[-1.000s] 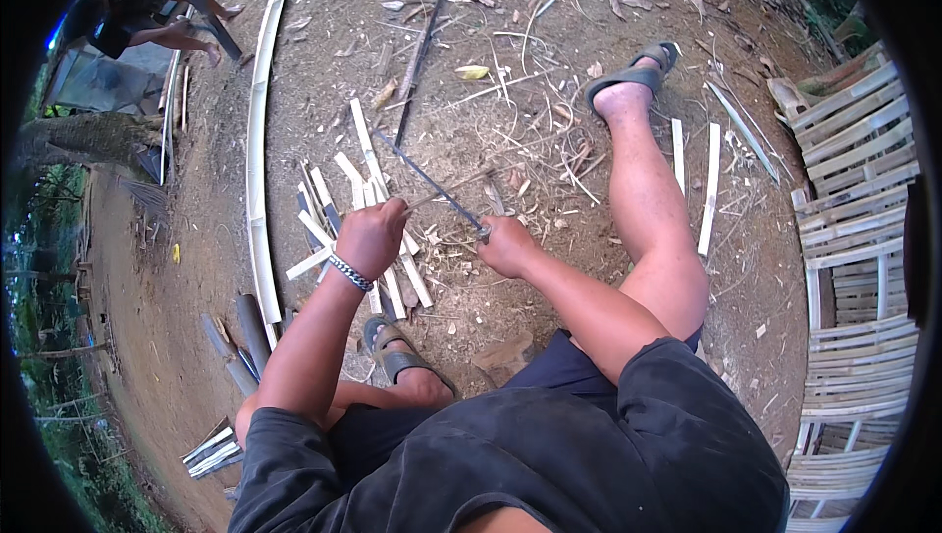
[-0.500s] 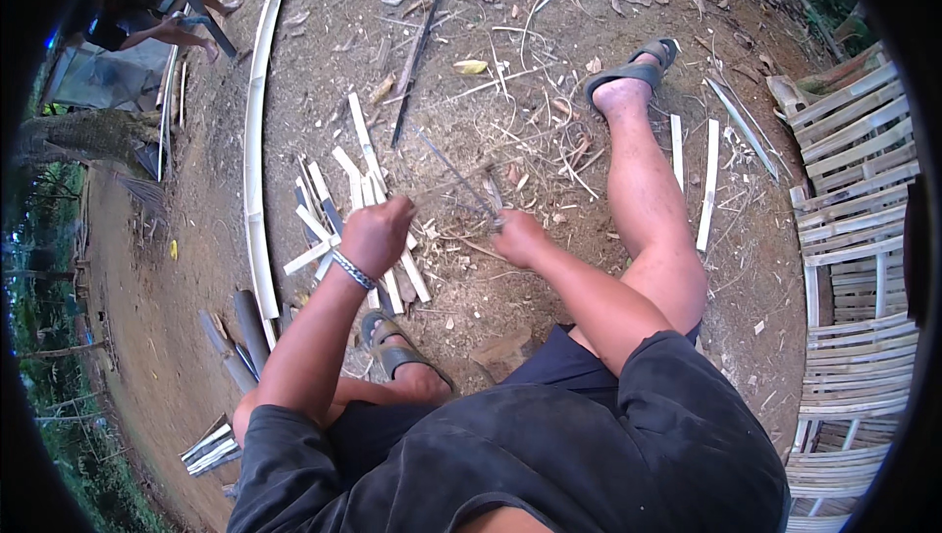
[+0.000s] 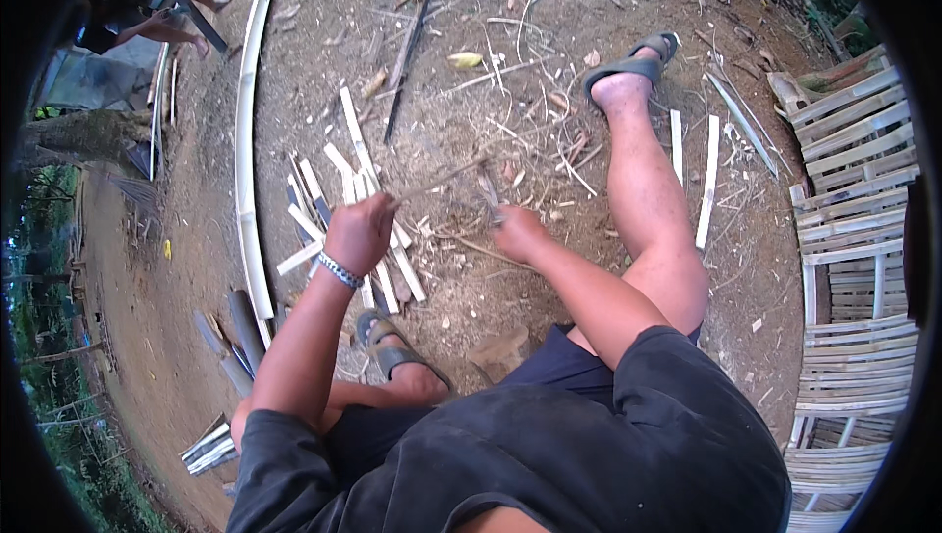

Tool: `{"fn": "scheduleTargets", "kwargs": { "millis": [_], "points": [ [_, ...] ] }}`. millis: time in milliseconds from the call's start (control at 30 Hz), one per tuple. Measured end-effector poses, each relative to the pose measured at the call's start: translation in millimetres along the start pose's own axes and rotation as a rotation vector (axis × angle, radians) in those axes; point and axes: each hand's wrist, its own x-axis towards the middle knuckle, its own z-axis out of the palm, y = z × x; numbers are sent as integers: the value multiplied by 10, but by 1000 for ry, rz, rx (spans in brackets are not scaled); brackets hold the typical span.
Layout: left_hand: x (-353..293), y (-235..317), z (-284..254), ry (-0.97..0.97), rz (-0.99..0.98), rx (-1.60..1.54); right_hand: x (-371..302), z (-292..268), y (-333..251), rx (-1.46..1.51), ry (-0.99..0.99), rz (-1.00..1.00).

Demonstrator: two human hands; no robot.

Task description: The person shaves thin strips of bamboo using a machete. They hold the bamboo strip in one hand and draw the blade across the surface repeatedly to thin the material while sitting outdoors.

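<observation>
My left hand [image 3: 358,232], with a braided band at its wrist, is closed around one end of a thin brownish strip [image 3: 437,182]. The strip runs from my fist to the right and away from me, across the front of my right hand. My right hand [image 3: 517,235] is closed on the handle of what looks like a knife [image 3: 488,189]; its narrow blade points away from me, and the handle is mostly hidden by my fingers. Where strip and blade come close, I cannot tell whether they touch. Several split pale bamboo pieces [image 3: 353,140] lie crossed on the ground beside my left hand.
A long bamboo split [image 3: 245,140] lies along the left. Dark bamboo lengths [image 3: 245,325] lie near my left knee. Slatted bamboo panels [image 3: 854,239] stand at the right. Shavings litter the ground. Another person's legs [image 3: 177,27] show at the upper left.
My left hand has moved slightly left with the strip. The long thin dark line that slanted left from my right hand no longer shows; a shorter blade points away from me there.
</observation>
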Motion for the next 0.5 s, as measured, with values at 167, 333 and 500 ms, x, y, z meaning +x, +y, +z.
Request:
{"fn": "scheduleTargets", "kwargs": {
  "millis": [167, 333, 500],
  "points": [
    [-54, -34, -4, 85, -17, -40, -20, -240, -442, 47, -198, 120],
    [-8, -74, -11, 46, -36, -24, 241, -107, 327, -10, -171, 341],
    [-40, -189, 0, 70, -199, -91, 380, -7, 397, -44, -87, 396]
  ]
}}
